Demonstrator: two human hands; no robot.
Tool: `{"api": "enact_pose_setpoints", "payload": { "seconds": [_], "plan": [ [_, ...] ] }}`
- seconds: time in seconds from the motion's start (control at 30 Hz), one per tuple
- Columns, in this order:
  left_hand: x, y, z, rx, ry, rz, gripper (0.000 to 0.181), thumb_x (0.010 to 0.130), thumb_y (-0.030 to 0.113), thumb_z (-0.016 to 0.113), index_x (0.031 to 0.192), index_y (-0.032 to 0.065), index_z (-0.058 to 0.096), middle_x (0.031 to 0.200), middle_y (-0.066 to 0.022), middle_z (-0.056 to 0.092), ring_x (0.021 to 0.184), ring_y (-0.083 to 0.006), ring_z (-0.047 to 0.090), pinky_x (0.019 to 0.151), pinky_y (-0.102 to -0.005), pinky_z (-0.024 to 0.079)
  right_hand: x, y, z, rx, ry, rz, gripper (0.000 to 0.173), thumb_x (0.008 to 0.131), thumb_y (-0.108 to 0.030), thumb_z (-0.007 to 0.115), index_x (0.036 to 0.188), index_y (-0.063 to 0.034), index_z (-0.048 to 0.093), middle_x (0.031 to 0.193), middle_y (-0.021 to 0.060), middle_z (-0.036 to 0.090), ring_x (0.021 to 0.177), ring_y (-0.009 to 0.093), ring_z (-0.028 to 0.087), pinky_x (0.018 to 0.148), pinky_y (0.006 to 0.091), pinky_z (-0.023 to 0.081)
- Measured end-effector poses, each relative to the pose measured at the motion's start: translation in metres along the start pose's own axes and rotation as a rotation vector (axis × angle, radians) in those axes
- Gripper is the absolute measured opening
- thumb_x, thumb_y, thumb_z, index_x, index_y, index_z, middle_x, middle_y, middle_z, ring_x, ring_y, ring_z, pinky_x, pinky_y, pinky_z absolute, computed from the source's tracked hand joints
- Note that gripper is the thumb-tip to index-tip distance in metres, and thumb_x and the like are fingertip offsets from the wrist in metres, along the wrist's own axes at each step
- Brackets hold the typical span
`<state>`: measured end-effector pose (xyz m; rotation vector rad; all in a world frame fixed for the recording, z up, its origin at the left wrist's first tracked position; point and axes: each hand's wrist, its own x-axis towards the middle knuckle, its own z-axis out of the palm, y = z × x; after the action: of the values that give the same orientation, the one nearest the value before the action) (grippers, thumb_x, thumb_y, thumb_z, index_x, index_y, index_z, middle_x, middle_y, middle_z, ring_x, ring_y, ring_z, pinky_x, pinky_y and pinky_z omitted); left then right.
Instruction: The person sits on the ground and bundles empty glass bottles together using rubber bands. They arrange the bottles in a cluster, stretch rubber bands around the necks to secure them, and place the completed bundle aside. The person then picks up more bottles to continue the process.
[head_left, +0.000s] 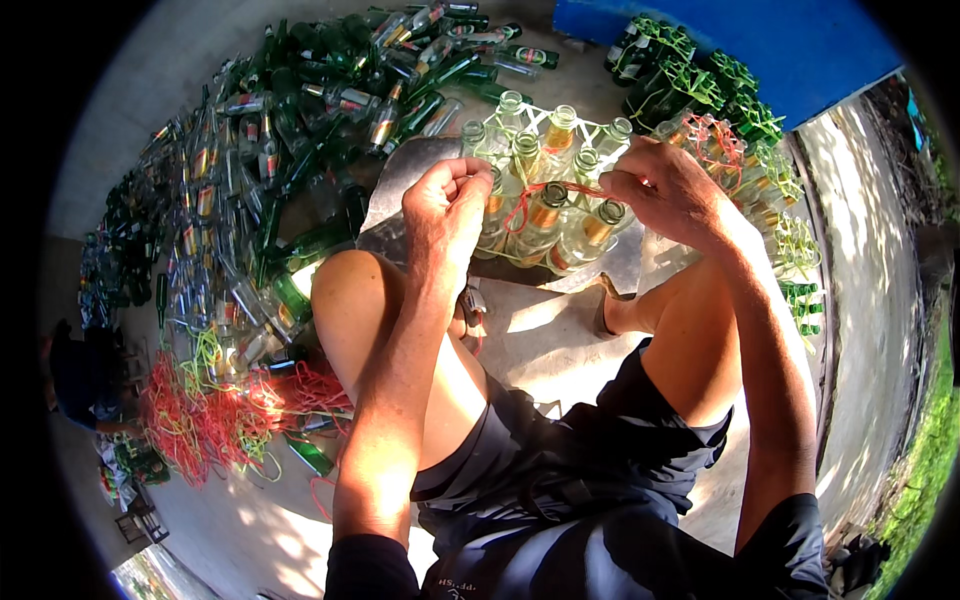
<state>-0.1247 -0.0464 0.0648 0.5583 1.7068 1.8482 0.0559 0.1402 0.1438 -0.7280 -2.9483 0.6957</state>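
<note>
Several clear glass bottles (530, 225) with orange labels stand in a tight group before me, white and pale green string around and between their necks. A red plastic string (574, 186) runs across the near bottle necks, with a loop hanging on the left. My right hand (660, 187) pinches the red string's right part at the group's right side. My left hand (454, 199) is at the group's left edge, thumb and fingers together near a bottle neck; whether string lies between them cannot be told. The bottles rest on a dark, flat surface (397, 187) between my knees.
Loose green and clear bottles (285, 142) are heaped ahead and left. Tangled red and yellow-green string (217, 420) lies at left. Tied bottle bundles (675, 82) stand at right beside a blue panel (720, 45). Another person (82, 375) is at the far left.
</note>
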Motion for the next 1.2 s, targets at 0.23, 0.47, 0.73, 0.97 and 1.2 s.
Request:
{"api": "enact_pose_setpoints", "payload": {
  "seconds": [0.23, 0.47, 0.73, 0.97, 1.2],
  "plan": [
    [0.001, -0.001, -0.002, 0.016, 0.005, -0.008, 0.013, 0.097, 0.006, 0.070, 0.108, -0.0023, 0.073, 0.085, 0.0010, 0.071, 0.074, -0.0026, 0.059, 0.067, -0.0195, 0.046, 0.003, 0.005, 0.000, 0.125, 0.132, 0.058, 0.025, 0.100, -0.011, 0.055, 0.117, -0.0018, 0.071, 0.094, 0.0144, 0.074, 0.082, 0.024, 0.071, 0.074, 0.0378, 0.057],
    [0.000, 0.001, -0.001, 0.018, -0.002, -0.013, 0.013, 0.097, 0.006, 0.070, 0.108, -0.0018, 0.073, 0.085, 0.0006, 0.071, 0.073, -0.0028, 0.059, 0.066, -0.0197, 0.046, 0.018, 0.002, 0.001, 0.036, 0.241, -0.047, 0.024, 0.098, -0.014, 0.060, 0.117, -0.0030, 0.070, 0.103, 0.0197, 0.072, 0.096, 0.036, 0.071, 0.084, 0.0457, 0.056],
    [0.000, 0.002, -0.002, 0.023, -0.011, -0.016, 0.013, 0.096, 0.007, 0.071, 0.106, -0.0013, 0.074, 0.083, -0.0002, 0.071, 0.072, -0.0043, 0.060, 0.066, -0.0212, 0.047, 0.042, -0.015, 0.010, -0.097, 0.108, -0.052, 0.034, 0.106, -0.032, 0.056, 0.128, -0.0075, 0.065, 0.122, 0.0151, 0.063, 0.114, 0.037, 0.064, 0.095, 0.0480, 0.051],
    [-0.002, 0.006, 0.000, 0.017, 0.001, -0.038, 0.013, 0.094, 0.005, 0.070, 0.105, -0.0017, 0.074, 0.083, -0.0006, 0.071, 0.072, -0.0052, 0.060, 0.067, -0.0217, 0.048, 0.057, -0.018, 0.019, -0.120, 0.051, -0.136, 0.033, 0.104, -0.028, 0.061, 0.129, -0.0063, 0.062, 0.122, 0.0167, 0.061, 0.113, 0.039, 0.064, 0.094, 0.0478, 0.051],
    [-0.002, 0.005, -0.003, 0.041, -0.020, -0.049, 0.016, 0.097, 0.009, 0.071, 0.110, 0.0018, 0.075, 0.082, 0.0048, 0.067, 0.066, -0.0015, 0.051, 0.059, -0.0196, 0.038, 0.050, -0.027, 0.029, -0.081, 0.117, -0.166, 0.042, 0.100, -0.027, 0.069, 0.133, -0.0040, 0.060, 0.121, 0.0186, 0.060, 0.111, 0.040, 0.063, 0.093, 0.0475, 0.051]
  ]
}}
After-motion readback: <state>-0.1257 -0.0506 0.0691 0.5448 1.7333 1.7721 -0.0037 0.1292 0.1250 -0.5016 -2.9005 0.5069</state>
